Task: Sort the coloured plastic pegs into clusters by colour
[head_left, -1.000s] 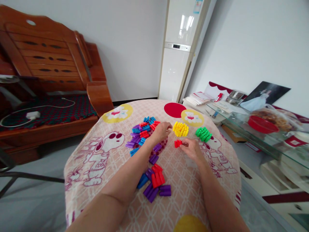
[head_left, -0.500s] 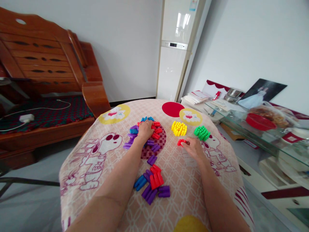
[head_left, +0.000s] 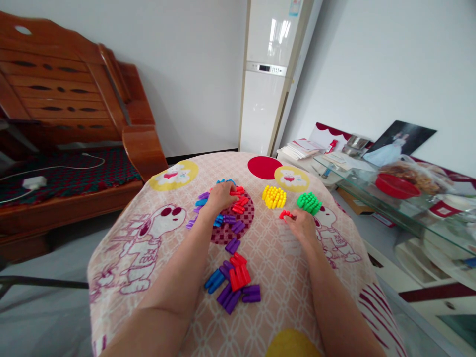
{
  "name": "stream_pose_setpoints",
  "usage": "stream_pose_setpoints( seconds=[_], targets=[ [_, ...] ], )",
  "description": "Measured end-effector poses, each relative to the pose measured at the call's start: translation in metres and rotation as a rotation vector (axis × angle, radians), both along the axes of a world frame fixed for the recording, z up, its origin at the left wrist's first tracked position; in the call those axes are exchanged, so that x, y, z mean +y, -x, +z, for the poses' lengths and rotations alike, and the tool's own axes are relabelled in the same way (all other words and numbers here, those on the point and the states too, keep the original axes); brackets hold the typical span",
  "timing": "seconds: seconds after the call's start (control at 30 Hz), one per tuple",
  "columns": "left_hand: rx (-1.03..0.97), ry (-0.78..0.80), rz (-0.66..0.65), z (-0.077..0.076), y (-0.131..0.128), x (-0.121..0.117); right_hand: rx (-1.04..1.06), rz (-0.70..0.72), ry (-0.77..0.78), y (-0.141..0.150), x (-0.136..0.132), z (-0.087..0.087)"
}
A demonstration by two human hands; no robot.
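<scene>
One cloth-covered bench (head_left: 282, 292) holds a mixed-color pile (head_left: 229, 219) partly under the left hand (head_left: 222, 196), its grip hidden; the right hand (head_left: 303, 227), near a yellow cluster (head_left: 274, 197), pinches small red pieces (head_left: 285, 214). Light fingertip pressure should keep them aligned.

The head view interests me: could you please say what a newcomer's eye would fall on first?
Probably the bright yellow cluster of small plastic-looking pieces and the bright green cluster to its right, on the round table's pink patterned cloth. Next come, perhaps, the right hand pinching small red pieces nearer the camera, and the left hand at the mixed red, blue and purple pile farther left.
</scene>
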State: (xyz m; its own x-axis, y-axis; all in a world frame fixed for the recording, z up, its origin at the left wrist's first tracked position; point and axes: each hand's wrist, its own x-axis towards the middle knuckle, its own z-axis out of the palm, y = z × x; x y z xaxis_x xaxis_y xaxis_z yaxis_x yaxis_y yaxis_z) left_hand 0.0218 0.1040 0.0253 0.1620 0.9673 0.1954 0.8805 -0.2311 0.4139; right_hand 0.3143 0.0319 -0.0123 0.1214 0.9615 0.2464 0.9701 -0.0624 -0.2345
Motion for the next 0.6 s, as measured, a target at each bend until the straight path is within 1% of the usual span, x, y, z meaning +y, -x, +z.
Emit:
stream_pose_setpoints(
  seconds=[0.07, 0.13, 0.2, 0.23, 0.3, 0.37, 0.47, 0.53, 0.6],
  targets=[
    [-0.143, 0.012, -0.121, 0.009, -0.008, -0.004, 0.012, -0.01, 0.009, 0.001, -0.001, 0.001],
    [-0.279, 0.066, -0.303, 0.014, -0.02, -0.009, 0.021, -0.015, 0.016, 0.002, -0.001, 0.001],
    [-0.396, 0.152, -0.466, 0.013, -0.036, -0.014, 0.028, -0.014, 0.011, 0.001, 0.0, 0.0],
    [-0.454, 0.202, -0.523, 0.01, -0.044, -0.016, 0.033, -0.012, 0.002, 0.001, 0.0, 0.0],
    [-0.557, 0.293, -0.573, 0.001, -0.06, -0.019, 0.053, 0.002, -0.022, 0.001, 0.001, -0.002],
    [-0.605, 0.338, -0.571, -0.011, -0.072, -0.021, 0.079, 0.02, -0.038, 0.002, 0.001, -0.002],
    [-0.56, 0.296, -0.56, -0.025, -0.083, -0.023, 0.107, 0.024, -0.046, 0.003, 0.002, -0.002],
    [-0.51, 0.269, -0.596, -0.031, -0.088, -0.025, 0.124, 0.025, -0.047, 0.004, 0.001, -0.002],
    [-0.468, 0.266, -0.65, -0.033, -0.091, -0.027, 0.144, 0.035, -0.047, 0.005, 0.001, -0.002]
  ],
)
